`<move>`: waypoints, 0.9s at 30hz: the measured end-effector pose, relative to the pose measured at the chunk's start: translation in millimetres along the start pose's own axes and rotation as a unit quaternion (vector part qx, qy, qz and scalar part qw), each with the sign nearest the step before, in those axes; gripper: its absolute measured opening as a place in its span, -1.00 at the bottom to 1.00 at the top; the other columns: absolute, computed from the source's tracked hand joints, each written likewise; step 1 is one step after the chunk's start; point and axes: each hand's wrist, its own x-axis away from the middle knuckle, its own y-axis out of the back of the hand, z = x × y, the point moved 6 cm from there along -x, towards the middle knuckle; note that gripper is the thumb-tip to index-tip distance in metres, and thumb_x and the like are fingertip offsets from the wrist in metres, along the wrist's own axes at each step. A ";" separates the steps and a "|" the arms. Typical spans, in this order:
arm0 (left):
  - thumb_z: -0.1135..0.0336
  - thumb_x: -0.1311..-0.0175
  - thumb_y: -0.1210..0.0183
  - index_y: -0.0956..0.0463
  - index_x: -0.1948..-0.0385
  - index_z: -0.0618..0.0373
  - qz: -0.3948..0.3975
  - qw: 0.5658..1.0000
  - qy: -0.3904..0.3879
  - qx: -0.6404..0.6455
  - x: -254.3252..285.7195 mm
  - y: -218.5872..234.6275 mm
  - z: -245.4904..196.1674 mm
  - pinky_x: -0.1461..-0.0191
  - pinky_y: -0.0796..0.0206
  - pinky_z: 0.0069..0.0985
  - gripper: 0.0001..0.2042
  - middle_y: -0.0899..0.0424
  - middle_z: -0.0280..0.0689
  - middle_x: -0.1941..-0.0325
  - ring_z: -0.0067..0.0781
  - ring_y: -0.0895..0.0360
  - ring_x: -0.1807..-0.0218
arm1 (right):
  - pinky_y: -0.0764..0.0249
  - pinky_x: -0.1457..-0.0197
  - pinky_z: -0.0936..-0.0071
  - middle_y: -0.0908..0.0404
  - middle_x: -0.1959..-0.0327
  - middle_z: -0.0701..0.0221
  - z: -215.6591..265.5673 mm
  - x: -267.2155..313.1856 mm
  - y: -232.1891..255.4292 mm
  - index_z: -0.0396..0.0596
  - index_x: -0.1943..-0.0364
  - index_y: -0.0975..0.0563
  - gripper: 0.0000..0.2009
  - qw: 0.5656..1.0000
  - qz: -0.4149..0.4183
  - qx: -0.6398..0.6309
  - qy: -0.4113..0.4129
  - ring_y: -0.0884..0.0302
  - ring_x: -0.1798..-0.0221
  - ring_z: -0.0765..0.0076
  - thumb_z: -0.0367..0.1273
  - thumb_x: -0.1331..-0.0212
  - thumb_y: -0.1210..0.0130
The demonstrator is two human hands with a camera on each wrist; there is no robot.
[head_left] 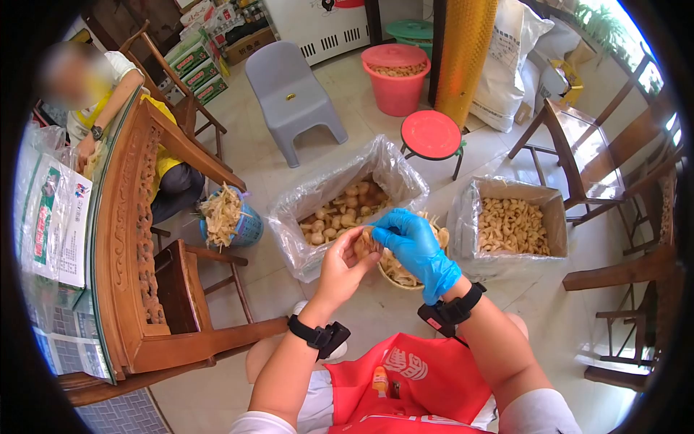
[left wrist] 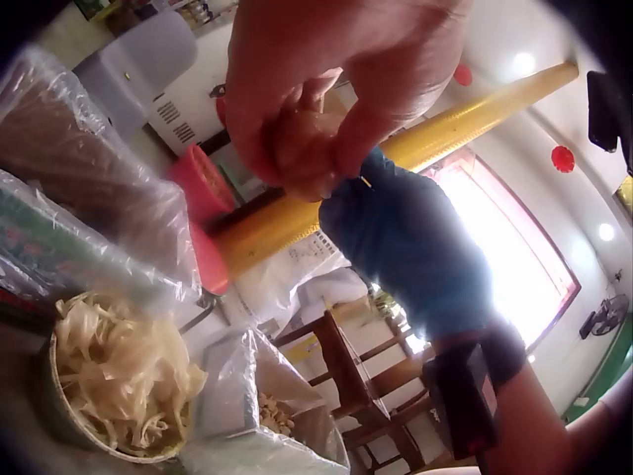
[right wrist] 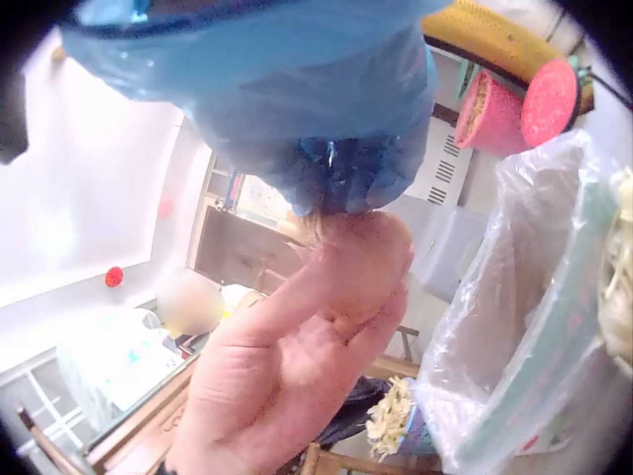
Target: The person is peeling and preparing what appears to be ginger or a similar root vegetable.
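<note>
A brownish bulb is gripped by the left hand, its fibrous end pinched by the gloved right hand, with the plastic-lined box at far left, the peelings basket at right

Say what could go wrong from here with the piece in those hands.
The piece might slip, since the left hand holds it with fingers and thumb while the gloved right hand works at it. Peelings heaped at the rim of the basket could spill over. Loose plastic standing up near the hands might catch one.
</note>
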 end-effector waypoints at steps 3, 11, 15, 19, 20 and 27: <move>0.52 -0.11 -0.22 -0.26 -0.12 0.30 0.012 1.000 -0.013 -0.010 0.8 1.2 -3.9 -0.15 -0.31 -0.49 -0.50 -0.46 -0.24 -0.05 -0.44 -0.46 -0.05 | -0.38 0.25 0.47 -0.53 0.41 0.40 0.1 4.2 -0.3 -0.28 0.35 -0.56 -0.84 0.994 -0.011 -0.062 -0.085 -0.43 0.36 0.46 -0.42 -0.15 -0.08; 0.52 -0.13 -0.20 -0.25 -0.13 0.26 0.088 0.996 0.001 -0.030 1.3 1.2 -22.1 -0.11 -0.32 -0.50 -0.50 -0.48 -0.26 -0.03 -0.47 -0.47 -0.03 | -0.30 0.28 0.61 -0.47 0.52 0.52 -10.3 14.2 0.8 -0.12 0.44 -0.55 -0.85 0.951 0.027 -0.248 -0.181 -0.33 0.42 0.61 -0.34 -0.15 -0.08; 0.53 -0.15 -0.17 -0.29 -0.13 0.17 0.136 0.990 0.022 -0.029 3.3 2.5 -21.7 -0.07 -0.36 -0.55 -0.54 -0.53 -0.32 0.05 -0.54 -0.49 0.03 | -0.12 0.42 0.61 -0.33 0.58 0.65 -41.4 20.2 -1.9 0.00 0.57 -0.47 -0.79 0.933 0.081 -0.293 -0.191 -0.15 0.50 0.66 -0.30 -0.19 0.02; 0.30 -0.15 -0.25 -0.34 -0.06 0.15 0.106 0.987 -0.065 -0.097 6.5 -1.8 -2.9 -0.13 -0.28 -0.50 -0.56 -0.46 -0.35 -0.01 -0.56 -0.36 -0.07 | -0.27 0.42 0.63 -0.43 0.58 0.57 -24.5 24.4 7.4 -0.09 0.57 -0.48 -0.85 0.983 -0.009 -0.165 -0.085 -0.32 0.50 0.63 -0.41 -0.12 -0.02; 0.30 -0.16 -0.24 -0.34 -0.07 0.15 0.104 0.991 -0.067 -0.058 -1.4 0.2 14.9 -0.15 -0.26 -0.49 -0.55 -0.46 -0.34 -0.01 -0.55 -0.35 -0.09 | -0.29 0.42 0.62 -0.45 0.58 0.54 -19.3 18.7 3.4 -0.12 0.57 -0.48 -0.85 0.984 -0.007 -0.155 -0.085 -0.34 0.51 0.62 -0.42 -0.12 -0.03; 0.46 -0.15 -0.22 -0.33 -0.06 0.23 0.143 0.987 0.018 -0.076 7.8 -11.3 24.5 -0.11 -0.25 -0.58 -0.58 -0.47 -0.36 0.01 -0.61 -0.37 -0.03 | -0.35 0.46 0.60 -0.47 0.61 0.44 15.6 40.7 4.6 -0.21 0.51 -0.48 -0.80 0.989 0.019 0.143 -0.010 -0.40 0.54 0.58 -0.36 -0.18 -0.05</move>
